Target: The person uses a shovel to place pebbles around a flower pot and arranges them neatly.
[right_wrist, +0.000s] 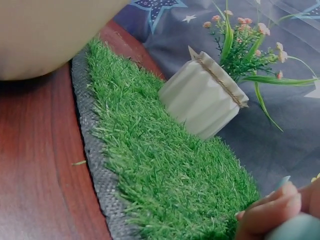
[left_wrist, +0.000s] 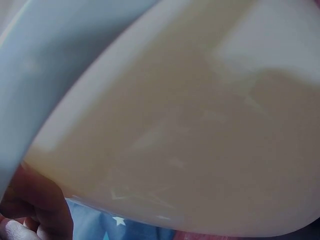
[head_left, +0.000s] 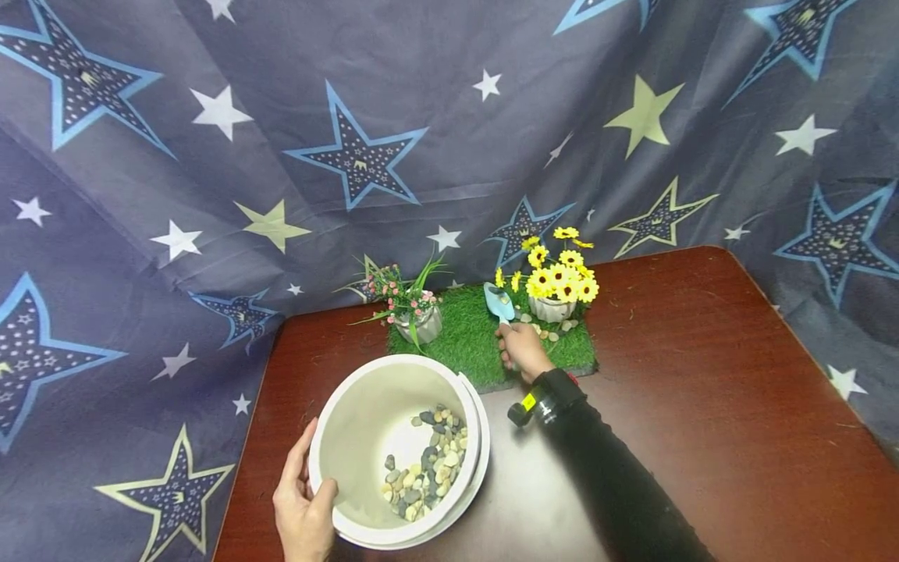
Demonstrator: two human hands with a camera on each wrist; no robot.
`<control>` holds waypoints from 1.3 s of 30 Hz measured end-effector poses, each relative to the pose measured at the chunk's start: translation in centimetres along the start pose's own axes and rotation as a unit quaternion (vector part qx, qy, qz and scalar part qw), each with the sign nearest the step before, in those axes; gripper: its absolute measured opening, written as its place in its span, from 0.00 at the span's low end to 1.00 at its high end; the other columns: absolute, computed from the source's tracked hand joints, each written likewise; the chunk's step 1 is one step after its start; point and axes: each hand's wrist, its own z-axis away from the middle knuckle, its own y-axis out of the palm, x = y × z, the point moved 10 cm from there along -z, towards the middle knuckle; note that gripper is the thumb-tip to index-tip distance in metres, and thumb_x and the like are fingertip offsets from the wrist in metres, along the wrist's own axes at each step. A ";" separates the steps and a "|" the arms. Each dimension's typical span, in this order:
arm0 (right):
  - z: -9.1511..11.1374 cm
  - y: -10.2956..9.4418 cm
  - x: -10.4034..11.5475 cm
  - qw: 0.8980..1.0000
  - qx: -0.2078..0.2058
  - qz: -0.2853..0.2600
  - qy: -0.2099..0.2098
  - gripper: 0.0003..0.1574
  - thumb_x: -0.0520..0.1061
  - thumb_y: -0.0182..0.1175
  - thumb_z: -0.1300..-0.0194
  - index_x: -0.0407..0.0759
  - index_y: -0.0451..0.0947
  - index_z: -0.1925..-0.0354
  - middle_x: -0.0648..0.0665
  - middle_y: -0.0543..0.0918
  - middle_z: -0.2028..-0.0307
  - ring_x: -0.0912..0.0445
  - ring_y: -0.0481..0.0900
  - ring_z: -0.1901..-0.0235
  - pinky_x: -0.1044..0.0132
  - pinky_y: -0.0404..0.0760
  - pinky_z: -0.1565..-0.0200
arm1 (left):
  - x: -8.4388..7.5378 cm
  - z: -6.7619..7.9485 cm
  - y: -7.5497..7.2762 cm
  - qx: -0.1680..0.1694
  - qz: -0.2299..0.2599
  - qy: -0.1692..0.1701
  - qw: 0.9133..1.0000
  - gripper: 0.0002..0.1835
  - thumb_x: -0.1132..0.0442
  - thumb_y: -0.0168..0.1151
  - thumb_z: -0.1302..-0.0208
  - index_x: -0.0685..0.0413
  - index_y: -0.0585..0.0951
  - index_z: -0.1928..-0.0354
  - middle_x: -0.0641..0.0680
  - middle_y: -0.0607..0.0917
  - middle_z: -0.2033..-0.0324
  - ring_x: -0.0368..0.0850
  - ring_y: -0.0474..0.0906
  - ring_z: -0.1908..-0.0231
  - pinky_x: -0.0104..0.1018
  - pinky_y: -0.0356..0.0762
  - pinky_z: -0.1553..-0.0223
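My left hand grips a white bucket at its left side, with the thumb over the rim and the fingers outside. Grey, tan and cream pebbles lie along the right of the bucket's floor. In the left wrist view the bucket's wall fills most of the picture, and curled fingers show at its lower left. My right hand holds a small light-blue trowel by its handle over the artificial grass mat. The trowel's blade points away, beside the yellow flowers.
Yellow flowers stand in a white fluted pot at the mat's back right, with several loose pebbles around it. Another white pot with pink flowers stands at the mat's left. Behind the brown table hangs a star-patterned cloth.
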 end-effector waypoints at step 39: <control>-0.6 -0.2 -0.1 0.993 0.031 -0.106 0.042 0.28 0.46 0.39 0.18 0.22 0.68 0.39 0.52 0.68 0.77 0.63 0.62 0.86 0.74 0.63 0.85 | -0.2 0.0 -0.1 -0.006 -0.013 0.014 1.000 0.45 0.89 0.44 0.59 0.66 0.76 0.31 0.41 0.87 0.45 0.34 0.87 0.57 0.24 0.85 0.63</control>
